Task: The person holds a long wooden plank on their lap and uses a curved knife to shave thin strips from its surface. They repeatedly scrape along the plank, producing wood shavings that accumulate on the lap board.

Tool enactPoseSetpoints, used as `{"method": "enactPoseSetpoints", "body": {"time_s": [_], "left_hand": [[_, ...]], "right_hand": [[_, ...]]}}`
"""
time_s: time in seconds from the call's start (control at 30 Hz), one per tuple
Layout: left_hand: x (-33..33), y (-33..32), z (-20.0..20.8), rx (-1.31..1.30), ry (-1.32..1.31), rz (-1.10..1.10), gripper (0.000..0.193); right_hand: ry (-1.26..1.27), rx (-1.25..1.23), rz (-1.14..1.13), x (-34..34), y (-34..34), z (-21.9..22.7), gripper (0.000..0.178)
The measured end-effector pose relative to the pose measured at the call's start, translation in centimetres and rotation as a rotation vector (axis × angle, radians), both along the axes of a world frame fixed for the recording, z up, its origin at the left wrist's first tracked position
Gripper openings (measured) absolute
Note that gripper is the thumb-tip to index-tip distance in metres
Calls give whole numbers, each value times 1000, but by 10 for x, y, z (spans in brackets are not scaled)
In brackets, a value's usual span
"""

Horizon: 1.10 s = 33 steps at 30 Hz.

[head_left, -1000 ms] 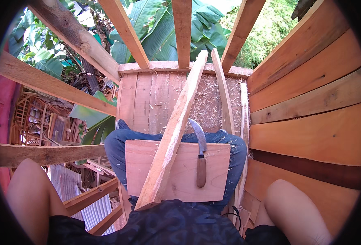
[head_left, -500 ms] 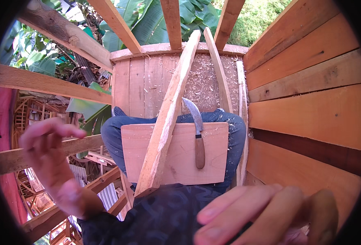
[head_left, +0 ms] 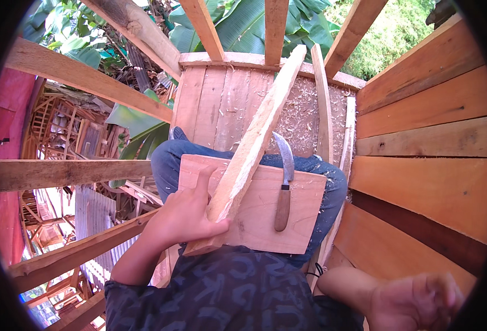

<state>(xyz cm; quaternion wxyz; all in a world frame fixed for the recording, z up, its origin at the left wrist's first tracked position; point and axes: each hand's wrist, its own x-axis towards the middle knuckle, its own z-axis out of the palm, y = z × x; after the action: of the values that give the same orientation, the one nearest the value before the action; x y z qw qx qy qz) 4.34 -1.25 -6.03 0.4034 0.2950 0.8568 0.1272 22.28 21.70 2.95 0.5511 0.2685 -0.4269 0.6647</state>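
On my feed, the right hand [head_left: 414, 300] is loose, empty at four o'clock, so twisting the wooden batten [head_left: 253, 144], the left hand [head_left: 185, 216] clasping it toward one, could knock the curved knife [head_left: 285, 186] off the lap board [head_left: 252, 220].

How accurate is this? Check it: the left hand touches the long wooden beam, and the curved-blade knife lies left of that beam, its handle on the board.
One error: the curved-blade knife lies right of the long wooden beam, as the head view shows. The left hand does touch that beam, and the knife's handle is on the board.
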Motion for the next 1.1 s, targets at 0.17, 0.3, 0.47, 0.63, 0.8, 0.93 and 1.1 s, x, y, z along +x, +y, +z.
{"method": "enactPoseSetpoints", "body": {"time_s": [0.17, 0.3, 0.47, 0.63, 0.8, 0.93, 1.1], "left_hand": [[10, -4, -22, 164, -97, 138, 102], [10, 1, -25, 238, -153, 153, 101], [4, -12, -27, 263, -215, 189, 101], [3, -33, -11, 202, -275, 317, 98], [3, -42, 10, 111, -272, 354, 88], [9, -67, 5, 176, -53, 250, 81], [22, -93, -7, 55, 52, 275, 75]], "right_hand": [[-1146, 167, -320, -16, -13, -105, 32], [-1685, 721, -496, -20, -39, -166, 48], [-1948, 680, -390, -23, -40, -176, 56], [-2138, 671, -209, -30, -9, -163, 44], [-1989, 462, -333, -15, 3, -166, 32], [-1877, 277, -150, -7, -5, -158, 19], [-1749, 470, -21, -19, -30, -158, 28]]}}
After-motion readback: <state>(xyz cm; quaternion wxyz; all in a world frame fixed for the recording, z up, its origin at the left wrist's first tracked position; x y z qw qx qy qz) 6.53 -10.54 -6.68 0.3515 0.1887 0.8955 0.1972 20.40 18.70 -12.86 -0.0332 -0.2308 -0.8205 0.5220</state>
